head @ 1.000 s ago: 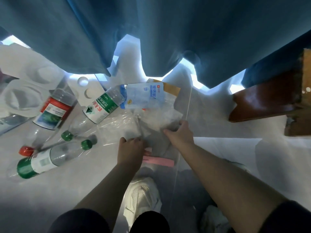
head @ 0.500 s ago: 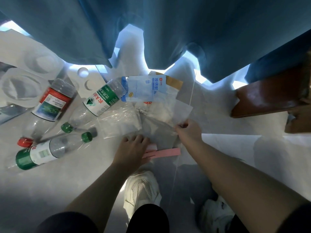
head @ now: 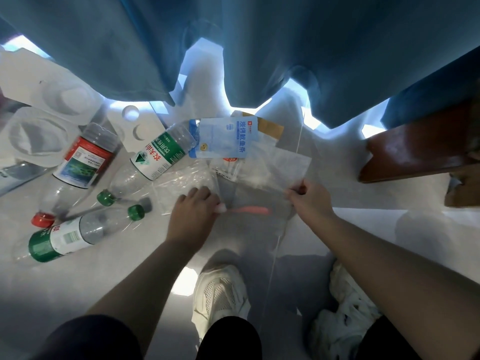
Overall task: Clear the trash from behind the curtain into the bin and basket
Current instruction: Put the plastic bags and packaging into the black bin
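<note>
Head view: left hand (head: 193,211) grips a blurred pink strip (head: 250,210), right hand (head: 309,201) pinches a faint-edged clear bag (head: 272,175).

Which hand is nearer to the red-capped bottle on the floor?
The left. The left hand, gripping the pink strip of the clear plastic bag, is right of the red-capped bottle; the right hand pinches the bag's opposite corner, farther right.

blue packet (head: 223,137), upper centre: "炭烤鱿鱼条" in white characters; small logo above it unreadable
green-label bottle (head: 158,157), centre left: "农夫山" large in red, "饮用" beside it, rest cut off
red-label bottle (head: 83,162), left: print too small to read
lower-left bottle (head: 65,237): label blurred, unreadable
</note>
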